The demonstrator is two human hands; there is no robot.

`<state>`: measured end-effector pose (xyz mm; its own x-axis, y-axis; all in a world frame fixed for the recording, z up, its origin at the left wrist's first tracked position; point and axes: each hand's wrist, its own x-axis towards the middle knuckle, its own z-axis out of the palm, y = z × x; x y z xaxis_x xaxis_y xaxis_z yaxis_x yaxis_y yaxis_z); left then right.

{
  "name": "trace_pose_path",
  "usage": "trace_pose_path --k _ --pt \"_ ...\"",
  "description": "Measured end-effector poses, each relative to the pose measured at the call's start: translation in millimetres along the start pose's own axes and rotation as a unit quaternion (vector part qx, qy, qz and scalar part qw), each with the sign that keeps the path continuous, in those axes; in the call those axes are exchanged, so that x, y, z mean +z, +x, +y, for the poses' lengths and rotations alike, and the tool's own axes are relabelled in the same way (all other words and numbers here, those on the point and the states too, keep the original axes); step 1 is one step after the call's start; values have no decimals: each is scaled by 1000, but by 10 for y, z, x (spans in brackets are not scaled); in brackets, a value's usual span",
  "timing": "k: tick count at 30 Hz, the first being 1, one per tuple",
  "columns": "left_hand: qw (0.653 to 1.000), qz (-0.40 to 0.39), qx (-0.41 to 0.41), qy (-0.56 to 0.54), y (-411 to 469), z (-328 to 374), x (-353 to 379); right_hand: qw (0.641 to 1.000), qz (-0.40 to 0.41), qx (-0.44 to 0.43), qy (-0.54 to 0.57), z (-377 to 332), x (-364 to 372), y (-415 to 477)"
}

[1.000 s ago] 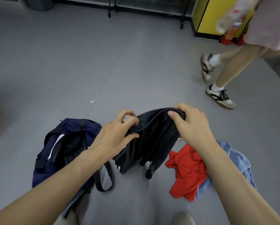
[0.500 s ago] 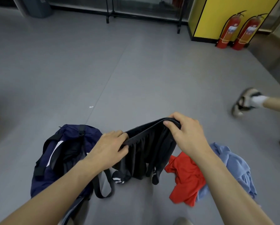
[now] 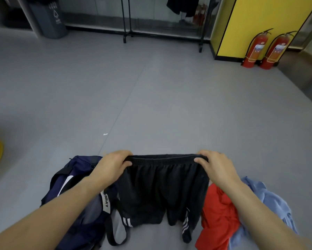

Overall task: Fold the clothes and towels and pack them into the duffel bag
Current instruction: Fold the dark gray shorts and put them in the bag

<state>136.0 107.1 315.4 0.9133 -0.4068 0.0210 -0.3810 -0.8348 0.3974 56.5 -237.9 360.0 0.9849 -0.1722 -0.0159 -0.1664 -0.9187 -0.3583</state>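
The grey floor (image 3: 151, 105) carries the navy duffel bag (image 3: 75, 195) at near left and, at near right, a red garment (image 3: 218, 213) and a light blue garment (image 3: 270, 201), both heaped and apparently awaiting folding. Between them the black shorts (image 3: 162, 186) hang spread out, probably to flatten them for folding. The left hand (image 3: 111, 165) and right hand (image 3: 216, 166) each pinch one waistband end, forearms extended and hands well apart. Two fire extinguishers (image 3: 256, 49) stand far right.
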Motion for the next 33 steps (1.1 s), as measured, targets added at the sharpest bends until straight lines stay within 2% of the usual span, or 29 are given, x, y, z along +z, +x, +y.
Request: trace_pose_path --k 3,8,10,13,15,18,22,25,27,28,30,32,33 --pt "999 43 11 7 494 85 -216 999 27 -3 44 10 -194 348" --pt "976 209 59 28 1056 397 -886 974 207 -59 65 -121 -848 709" --pt "962 257 86 30 1071 501 -1147 965 233 -87 83 -125 -1087 680" --pt "956 260 134 11 862 571 -1228 961 233 -114 93 -31 -1154 438" --pt "962 228 151 20 631 527 -992 967 210 -117 85 109 -933 204" --pt "979 139 146 39 264 287 -340 980 131 -114 101 396 -299 -112" --pt "993 16 102 57 -175 -57 819 986 54 -134 80 869 891 -404" --pt "991 -87 54 81 -409 -228 1734 990 1 -124 66 1234 1839 -604" --pt "974 -166 77 136 -573 -312 2252 992 -20 -117 47 1444 2411 -772" --pt "964 -202 76 155 -664 -337 2492 990 -4 -140 20 1526 2667 -859" --pt "946 -263 47 185 -814 -359 2868 982 -36 -183 4 1690 3084 -1075" --pt "903 -370 38 217 -961 -362 3036 977 -44 -199 -64 1800 3341 -1339" --pt "898 -382 28 217 -1015 -406 3118 979 -53 -183 -68 1846 3416 -1478"
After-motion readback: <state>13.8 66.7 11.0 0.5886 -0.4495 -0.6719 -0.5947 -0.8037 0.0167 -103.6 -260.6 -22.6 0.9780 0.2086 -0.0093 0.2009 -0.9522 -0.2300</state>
